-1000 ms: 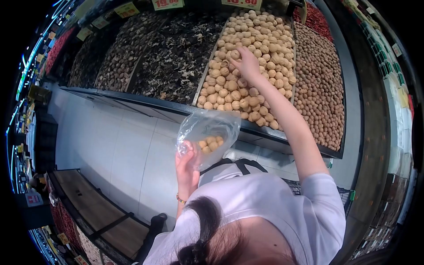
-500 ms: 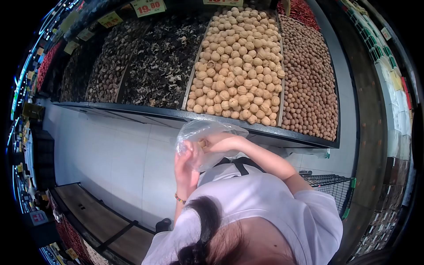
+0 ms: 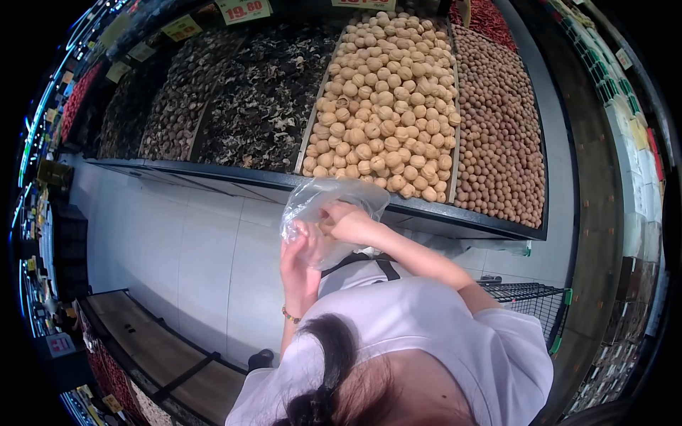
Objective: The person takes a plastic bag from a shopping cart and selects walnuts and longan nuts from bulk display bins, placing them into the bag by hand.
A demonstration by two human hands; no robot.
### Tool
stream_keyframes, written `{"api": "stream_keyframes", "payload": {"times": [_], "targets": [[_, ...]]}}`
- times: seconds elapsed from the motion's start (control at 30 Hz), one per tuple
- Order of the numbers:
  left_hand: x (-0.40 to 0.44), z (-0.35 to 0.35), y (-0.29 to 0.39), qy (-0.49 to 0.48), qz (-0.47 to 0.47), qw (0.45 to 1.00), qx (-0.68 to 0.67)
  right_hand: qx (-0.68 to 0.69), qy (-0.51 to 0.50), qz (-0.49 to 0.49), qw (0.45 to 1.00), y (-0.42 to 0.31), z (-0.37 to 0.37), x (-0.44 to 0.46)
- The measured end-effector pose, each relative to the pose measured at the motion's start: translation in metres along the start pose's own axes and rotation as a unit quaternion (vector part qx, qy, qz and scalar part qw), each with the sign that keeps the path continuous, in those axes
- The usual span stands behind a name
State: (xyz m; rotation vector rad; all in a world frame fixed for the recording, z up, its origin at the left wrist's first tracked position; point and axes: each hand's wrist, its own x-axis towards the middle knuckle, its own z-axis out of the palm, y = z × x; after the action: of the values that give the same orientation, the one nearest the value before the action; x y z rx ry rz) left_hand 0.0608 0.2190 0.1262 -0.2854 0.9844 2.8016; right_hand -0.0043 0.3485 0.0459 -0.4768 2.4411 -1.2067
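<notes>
Just in front of the bin edge, a clear plastic bag (image 3: 305, 199) is held up, crumpled and partly spread. My left hand (image 3: 302, 248) has its fingers curled around the bag's near left side; a beaded bracelet (image 3: 290, 315) circles that wrist. My right hand (image 3: 344, 221) is at the bag's middle, fingers bent and pinched against the plastic. A small yellowish patch shows between the two hands, too unclear to name. Beyond the bag lie heaped walnuts (image 3: 383, 113) in their compartment, with neither hand touching them.
Small round brown dried fruits (image 3: 497, 135) fill the bin to the right. Dark dried fungus (image 3: 263, 106) fills the left one, beneath price signs (image 3: 244, 9). A wire shopping cart (image 3: 536, 302) stands at my right, and a low wooden-topped display (image 3: 153, 334) at lower left.
Both hands and the bag have shifted slightly up toward the bin edge. My right hand has moved a little higher against the bag, whose top has changed shape.
</notes>
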Motion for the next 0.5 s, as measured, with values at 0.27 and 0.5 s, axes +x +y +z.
{"api": "stream_keyframes", "payload": {"times": [0.27, 0.5], "targets": [[-0.006, -0.003, 0.004, 0.048, 0.055, 0.997, -0.026, 0.116, -0.057, -0.180, 0.975, -0.037, -0.074, 0.000], [-0.009, -0.015, 0.005, -0.008, 0.045, 0.998, -0.039, -0.187, 0.306, -0.053, 0.932, 0.042, -0.107, 0.072]]}}
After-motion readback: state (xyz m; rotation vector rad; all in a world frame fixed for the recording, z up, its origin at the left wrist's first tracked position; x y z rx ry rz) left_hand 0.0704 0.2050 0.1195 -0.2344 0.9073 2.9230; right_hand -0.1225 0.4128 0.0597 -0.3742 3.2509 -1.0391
